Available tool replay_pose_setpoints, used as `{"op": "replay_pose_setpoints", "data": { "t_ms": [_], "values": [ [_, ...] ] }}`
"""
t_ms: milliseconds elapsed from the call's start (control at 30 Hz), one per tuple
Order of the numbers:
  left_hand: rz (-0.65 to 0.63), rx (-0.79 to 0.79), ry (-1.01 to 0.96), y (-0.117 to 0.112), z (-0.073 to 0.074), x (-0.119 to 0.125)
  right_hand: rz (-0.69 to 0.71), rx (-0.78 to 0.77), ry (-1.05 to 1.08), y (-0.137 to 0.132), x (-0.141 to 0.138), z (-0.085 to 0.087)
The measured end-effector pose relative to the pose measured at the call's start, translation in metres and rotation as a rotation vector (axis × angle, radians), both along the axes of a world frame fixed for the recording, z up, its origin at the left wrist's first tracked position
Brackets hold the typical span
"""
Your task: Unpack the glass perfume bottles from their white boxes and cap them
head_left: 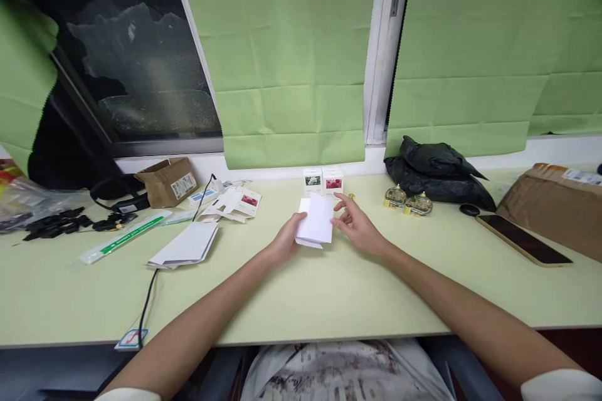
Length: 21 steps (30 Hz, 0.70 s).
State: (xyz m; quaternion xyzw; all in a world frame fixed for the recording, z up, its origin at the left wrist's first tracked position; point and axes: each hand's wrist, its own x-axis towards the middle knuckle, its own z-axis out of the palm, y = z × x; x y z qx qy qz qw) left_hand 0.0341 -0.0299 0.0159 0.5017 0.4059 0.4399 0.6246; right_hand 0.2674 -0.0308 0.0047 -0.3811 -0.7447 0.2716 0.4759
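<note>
My left hand (288,239) grips a flat white card blank (316,221) by its left edge, holding it just above the pale green table (329,294). To the right of the card is my right hand (358,225), fingers spread and touching the card's right edge. Two small assembled boxes (323,181) with pictures on their fronts stand just behind the card near the wall.
A pile of flat white card sheets (185,245) and more printed box blanks (232,204) lie to the left. Two small gold-capped bottles (407,199), a black plastic bag (437,172), a phone (522,239) and a brown parcel (555,203) sit to the right. A black cable (150,288) runs off the front edge.
</note>
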Motion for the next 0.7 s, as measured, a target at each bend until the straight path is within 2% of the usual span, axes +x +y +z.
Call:
{"op": "replay_pose_setpoints", "data": {
  "t_ms": [133, 300, 500, 700],
  "values": [
    [-0.04, 0.013, 0.025, -0.006, 0.003, 0.003, 0.021, -0.064, 0.034, 0.003, 0.0, -0.005],
    [-0.095, 0.054, 0.044, -0.007, 0.0, 0.001, 0.044, -0.094, 0.093, 0.005, -0.001, -0.008],
    [-0.087, 0.077, 0.096, -0.003, -0.003, -0.003, 0.093, -0.104, 0.175, 0.011, -0.001, -0.012],
    [-0.115, 0.097, 0.102, -0.007, -0.001, -0.001, 0.123, -0.142, 0.211, 0.01, -0.003, -0.012]
  ]
}}
